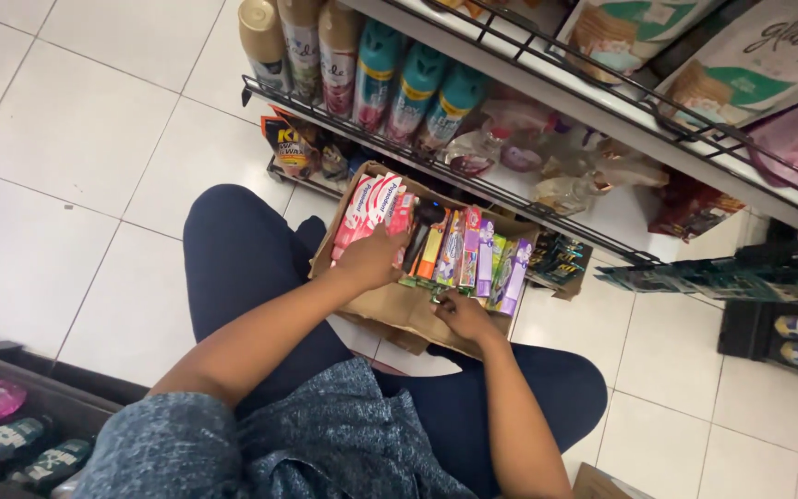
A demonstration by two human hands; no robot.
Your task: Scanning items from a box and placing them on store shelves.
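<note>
Nearest you, grey mottled top and dark trousers, knees raised either side of a cardboard box (390, 305) resting on the white tiled floor (76, 129). Your right hand (462, 317) sits at the box's near edge, fingers curled low by the purple cartons (513, 273); whether it grips one you cannot tell from here. Your left hand (369, 259) lies palm-down, closed loosely over the red-and-white toothpaste cartons (373, 205) at the box's left end. Contents: slim paperboard cartons standing on edge, packed tight (red, orange, green, purple). Judged light, stiff along their length, crushable at the corners, slightly glossy; best pinched across the narrow faces near the top end. Beyond the box: a black wire shelf rail (436, 157) close against its far side, leaving little room to lift straight back. Above it, a row of spray cans (380, 74). Open floor lies to your left; the shelf unit crowds your right.
</note>
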